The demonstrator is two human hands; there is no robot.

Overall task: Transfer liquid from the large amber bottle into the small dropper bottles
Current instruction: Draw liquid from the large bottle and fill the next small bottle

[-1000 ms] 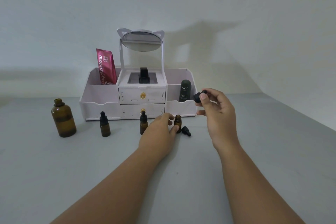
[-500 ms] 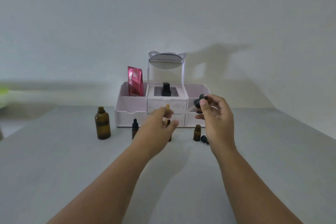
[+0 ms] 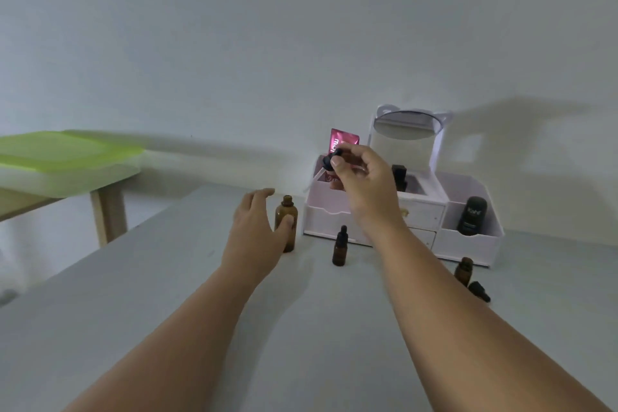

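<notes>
The large amber bottle point(image 3: 286, 216) stands uncapped on the grey table point(image 3: 167, 294). My left hand point(image 3: 257, 227) is spread beside it, thumb at its front and fingers behind its left side, not closed round it. Raised above the table, my right hand point(image 3: 364, 184) pinches a black dropper cap point(image 3: 331, 160) between thumb and fingertips. A capped small dropper bottle point(image 3: 340, 246) stands between my arms. To the right an uncapped small bottle point(image 3: 464, 271) stands with a loose black cap point(image 3: 479, 291) lying beside it. My right arm may hide another small bottle.
A white cosmetic organiser point(image 3: 468, 244) with a mirror point(image 3: 406, 125) stands against the wall, holding a pink pouch point(image 3: 344, 140), a black perfume bottle point(image 3: 399, 174) and a dark deodorant point(image 3: 471, 214). A green-topped side table point(image 3: 67, 160) stands to the left.
The view swung left. My left hand left the small bottles and moved left to the large amber bottle. My right hand kept its pinch on the dropper cap.
</notes>
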